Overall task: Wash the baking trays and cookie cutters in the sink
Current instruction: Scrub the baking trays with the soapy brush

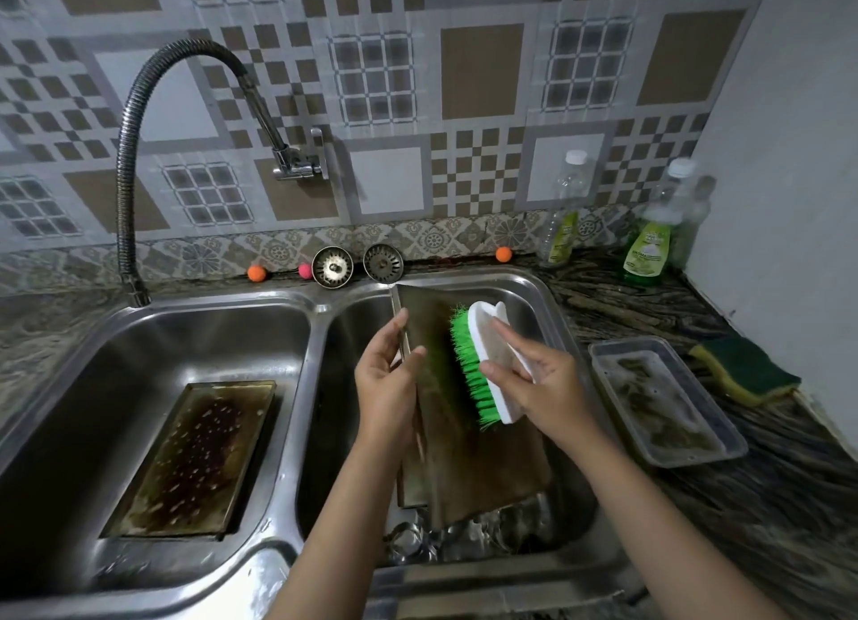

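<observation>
Two clear dish soap bottles (650, 243) with green labels back in the right corner of the countertop (789, 471); label print too small and blurry to read, so no brand to report. No other writing anywhere.

Left hand (387, 378) curled around the left edge of a stained baking tray (469, 471), thumb on the front face, fingers wrapped behind the rim. Tray propped up at a tilt in the right basin of the steel double sink (315, 387), top edge leaning toward the back wall, bottom edge down near some shiny metal pieces (464, 533), probably the cookie cutters but hard to tell through the glare.

Right hand (534, 378) gripping a white scrub brush (492, 364) from the back, fingers bent over the white body, green bristles pressed flat against the tray's face.

Second baking tray (190, 461) lying flat in the bottom of the left basin, dark burnt-on grime with pale specks all over it. Flexible metal faucet (134, 155) arching over that side.

Two sink strainers (357, 264) leaning on the back ledge, with small orange and pink balls (256, 273) next to them. Clear plastic container (666, 399) on the counter just right of the sink, green-and-yellow sponge (747, 371) beside it.
</observation>
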`<state>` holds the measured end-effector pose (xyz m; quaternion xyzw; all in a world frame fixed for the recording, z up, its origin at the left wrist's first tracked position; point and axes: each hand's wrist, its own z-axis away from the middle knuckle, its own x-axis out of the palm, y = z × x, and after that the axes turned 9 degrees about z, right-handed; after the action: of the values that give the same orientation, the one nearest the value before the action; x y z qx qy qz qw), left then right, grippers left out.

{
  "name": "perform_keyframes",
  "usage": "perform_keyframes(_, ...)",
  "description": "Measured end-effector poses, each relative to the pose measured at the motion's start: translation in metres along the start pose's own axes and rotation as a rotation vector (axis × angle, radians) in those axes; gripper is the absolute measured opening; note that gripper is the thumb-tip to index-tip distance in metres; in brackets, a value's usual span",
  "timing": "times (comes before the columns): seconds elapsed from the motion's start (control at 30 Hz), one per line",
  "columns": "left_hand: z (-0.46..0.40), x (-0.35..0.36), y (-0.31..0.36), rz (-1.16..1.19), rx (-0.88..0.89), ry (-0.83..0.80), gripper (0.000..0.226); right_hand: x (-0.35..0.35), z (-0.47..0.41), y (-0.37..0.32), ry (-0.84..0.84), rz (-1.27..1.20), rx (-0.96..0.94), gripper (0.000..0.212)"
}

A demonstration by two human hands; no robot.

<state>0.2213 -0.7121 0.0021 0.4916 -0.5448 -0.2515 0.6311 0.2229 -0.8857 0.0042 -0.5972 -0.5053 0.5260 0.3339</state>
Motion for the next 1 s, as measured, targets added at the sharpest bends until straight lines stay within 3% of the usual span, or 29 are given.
perform_keyframes(0.23, 0.013, -0.002, -0.009, 0.024, -0.045, -0.060, 0.049, -0.006, -0.025, -0.014, 0.146, 0.202, 0.052, 0.065)
perform_keyframes(0.43, 0.005, -0.009, -0.006, 0.136, -0.078, 0.032, 0.050, 0.022, -0.010, -0.019, 0.009, 0.285, -0.116, 0.064)
perform_keyframes(0.6, 0.001, -0.018, 0.001, 0.141, -0.057, -0.050, 0.049, -0.010, -0.047, -0.015, 0.281, 0.363, 0.114, 0.053)
perform_keyframes(0.7, 0.010, -0.002, -0.004, 0.132, -0.087, -0.113, 0.047, 0.017, -0.045, -0.035, 0.245, 0.343, -0.068, 0.052)
perform_keyframes(0.8, 0.009, -0.008, -0.002, 0.196, -0.108, -0.043, 0.045, 0.032, -0.034, -0.037, 0.143, 0.391, -0.221, 0.054)
perform_keyframes(0.93, -0.001, -0.027, 0.008, 0.195, -0.056, -0.050, 0.050, -0.003, -0.053, -0.018, 0.267, 0.378, 0.067, 0.050)
perform_keyframes(1.0, 0.001, -0.020, 0.011, 0.154, -0.038, -0.078, 0.048, 0.008, -0.046, -0.024, 0.305, 0.330, 0.090, 0.050)
